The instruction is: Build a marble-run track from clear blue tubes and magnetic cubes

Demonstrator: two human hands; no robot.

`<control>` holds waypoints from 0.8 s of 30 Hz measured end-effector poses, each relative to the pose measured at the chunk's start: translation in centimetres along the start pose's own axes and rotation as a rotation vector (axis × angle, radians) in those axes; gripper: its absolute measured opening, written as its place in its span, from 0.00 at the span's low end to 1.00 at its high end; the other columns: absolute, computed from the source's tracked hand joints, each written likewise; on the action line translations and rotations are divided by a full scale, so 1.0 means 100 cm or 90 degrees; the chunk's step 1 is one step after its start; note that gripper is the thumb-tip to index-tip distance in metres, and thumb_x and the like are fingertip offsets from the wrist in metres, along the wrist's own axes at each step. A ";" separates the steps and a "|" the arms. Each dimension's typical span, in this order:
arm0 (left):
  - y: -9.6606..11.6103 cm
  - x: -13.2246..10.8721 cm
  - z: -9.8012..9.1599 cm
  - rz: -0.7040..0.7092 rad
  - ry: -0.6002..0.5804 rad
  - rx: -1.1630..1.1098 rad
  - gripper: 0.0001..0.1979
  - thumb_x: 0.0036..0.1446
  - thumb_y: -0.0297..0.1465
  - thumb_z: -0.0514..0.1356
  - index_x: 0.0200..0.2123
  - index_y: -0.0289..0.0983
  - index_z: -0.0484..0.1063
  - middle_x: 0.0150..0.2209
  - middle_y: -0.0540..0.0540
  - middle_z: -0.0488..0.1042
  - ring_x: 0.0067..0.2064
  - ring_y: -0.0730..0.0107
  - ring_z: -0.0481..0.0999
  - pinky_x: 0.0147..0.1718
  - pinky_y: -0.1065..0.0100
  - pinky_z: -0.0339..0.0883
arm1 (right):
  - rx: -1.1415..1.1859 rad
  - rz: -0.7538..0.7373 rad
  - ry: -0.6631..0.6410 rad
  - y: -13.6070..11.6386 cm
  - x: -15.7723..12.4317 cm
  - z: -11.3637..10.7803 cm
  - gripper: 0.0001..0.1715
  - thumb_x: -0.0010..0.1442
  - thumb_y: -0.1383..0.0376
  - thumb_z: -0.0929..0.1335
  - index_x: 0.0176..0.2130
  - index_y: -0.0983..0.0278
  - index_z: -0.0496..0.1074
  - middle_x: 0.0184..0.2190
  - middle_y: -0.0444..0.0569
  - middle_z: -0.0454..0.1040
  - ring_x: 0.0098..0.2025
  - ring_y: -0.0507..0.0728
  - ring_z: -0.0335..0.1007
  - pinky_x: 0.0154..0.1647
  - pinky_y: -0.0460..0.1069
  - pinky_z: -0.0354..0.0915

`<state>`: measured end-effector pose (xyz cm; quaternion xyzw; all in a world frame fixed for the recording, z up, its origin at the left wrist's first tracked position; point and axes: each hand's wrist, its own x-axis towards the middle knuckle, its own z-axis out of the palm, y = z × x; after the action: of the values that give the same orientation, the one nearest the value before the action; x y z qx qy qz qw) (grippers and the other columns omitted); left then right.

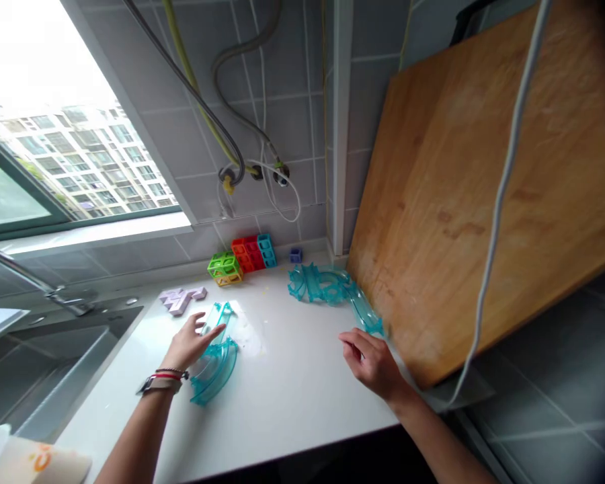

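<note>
My left hand (190, 341), thumb and fingers spread, hovers over or rests against teal see-through track pieces; contact is hard to tell. One is a curved piece (216, 378), the other a straighter piece (224, 316) partly behind my fingers. On the right, my right hand (370, 361) is curled closed, with nothing visible in it. Just beyond it lies a teal curved track piece (364, 306), which meets a cluster of teal track pieces (315, 286) by the wall. Left of centre sit pale purple blocks (180, 300).
Along the wall stand a green frame block (224, 264), red frame blocks (248, 253), a blue frame block (267, 251) and a small purple block (296, 255). A wooden board (474, 202) leans at right, a white cable (504, 181) before it. The sink (70, 363) is at left.
</note>
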<state>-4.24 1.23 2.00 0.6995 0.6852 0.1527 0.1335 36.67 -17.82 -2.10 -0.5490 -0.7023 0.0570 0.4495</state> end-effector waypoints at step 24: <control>0.177 -0.054 0.010 0.336 -0.075 0.022 0.29 0.59 0.41 0.61 0.61 0.40 0.64 0.34 0.46 0.78 0.37 0.59 0.79 0.39 0.63 0.69 | -0.076 -0.176 -0.246 -0.141 0.031 0.165 0.28 0.65 0.47 0.66 0.44 0.69 0.77 0.43 0.62 0.77 0.46 0.67 0.72 0.48 0.60 0.72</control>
<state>12.34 -4.57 7.95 0.8638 0.4727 0.1297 0.1166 15.05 -13.94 -1.99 -0.4523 -0.8458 0.0575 0.2770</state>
